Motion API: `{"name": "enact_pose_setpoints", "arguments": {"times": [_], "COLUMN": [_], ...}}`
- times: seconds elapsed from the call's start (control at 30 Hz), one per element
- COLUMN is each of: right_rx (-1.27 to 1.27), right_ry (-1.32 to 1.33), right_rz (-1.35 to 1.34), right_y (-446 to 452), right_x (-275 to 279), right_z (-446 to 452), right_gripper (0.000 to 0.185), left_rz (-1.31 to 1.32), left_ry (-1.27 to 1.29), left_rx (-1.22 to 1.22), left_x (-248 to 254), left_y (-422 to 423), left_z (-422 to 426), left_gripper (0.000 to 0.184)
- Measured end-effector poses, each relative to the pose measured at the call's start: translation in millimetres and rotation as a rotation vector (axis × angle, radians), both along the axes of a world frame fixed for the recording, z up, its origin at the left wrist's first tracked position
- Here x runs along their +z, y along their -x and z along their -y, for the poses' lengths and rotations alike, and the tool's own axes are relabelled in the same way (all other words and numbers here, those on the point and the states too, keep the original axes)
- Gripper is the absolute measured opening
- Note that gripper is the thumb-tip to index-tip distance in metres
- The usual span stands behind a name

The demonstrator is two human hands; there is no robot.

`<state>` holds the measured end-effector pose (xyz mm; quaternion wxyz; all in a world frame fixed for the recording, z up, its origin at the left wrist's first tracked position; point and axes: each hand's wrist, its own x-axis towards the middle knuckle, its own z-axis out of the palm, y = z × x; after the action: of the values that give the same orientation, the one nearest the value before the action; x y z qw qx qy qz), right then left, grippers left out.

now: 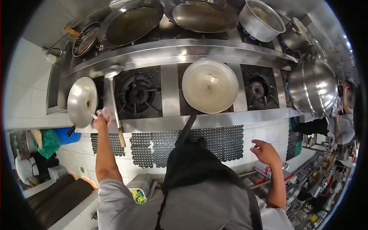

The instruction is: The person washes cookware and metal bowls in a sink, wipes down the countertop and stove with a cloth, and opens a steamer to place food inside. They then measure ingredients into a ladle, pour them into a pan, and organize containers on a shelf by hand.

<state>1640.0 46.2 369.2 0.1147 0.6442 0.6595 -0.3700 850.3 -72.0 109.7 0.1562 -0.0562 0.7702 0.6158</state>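
My left hand (100, 123) is closed around a crumpled whitish piece of cloth or plastic (107, 114); which of the two I cannot tell. It is at the front edge of the stove, between a shiny tilted pan (82, 100) and a long ladle (112, 90) with a wooden grip. Out in front of my body on the right, my right hand (266, 153) hovers empty with its fingers apart. A wide frying pan (210, 86) with pale liquid or film inside sits on the middle burner, its dark handle pointing toward me.
Bare burners (138, 91) flank the middle pan. A large steel pot (314, 87) stands at the stove's right end. Behind the raised ledge (184, 50) are woks (134, 25) and an aluminium pot (262, 21). Black rubber mats (153, 151) cover the floor. Another person (345, 120) is at the far right.
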Motion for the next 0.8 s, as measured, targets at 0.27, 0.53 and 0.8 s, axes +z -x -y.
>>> {"name": "enact_pose_setpoints", "arguments": {"times": [0.27, 0.53, 0.8], "right_rx": [-0.027, -0.33, -0.766], "right_ry": [0.121, 0.794, 0.206], "right_rz": [-0.486, -1.787, -1.702], "right_y": [71.8, 182.2, 46.5], "right_x": [13.3, 11.1, -20.8], "right_z": [-35.3, -73.2, -237.9], "right_gripper": [0.044, 0.069, 0.043], "left_rz": [-0.323, -0.473, -0.564], "left_ry": [-0.249, -0.302, -0.037], "left_rx": [-0.276, -1.194, -1.328], "left_x": [162.4, 332.7, 327.5], "left_y": [-130.3, -381.9, -467.1], "left_z": [8.0, -104.6, -142.4], "left_gripper": [0.04, 0.042, 0.049]}}
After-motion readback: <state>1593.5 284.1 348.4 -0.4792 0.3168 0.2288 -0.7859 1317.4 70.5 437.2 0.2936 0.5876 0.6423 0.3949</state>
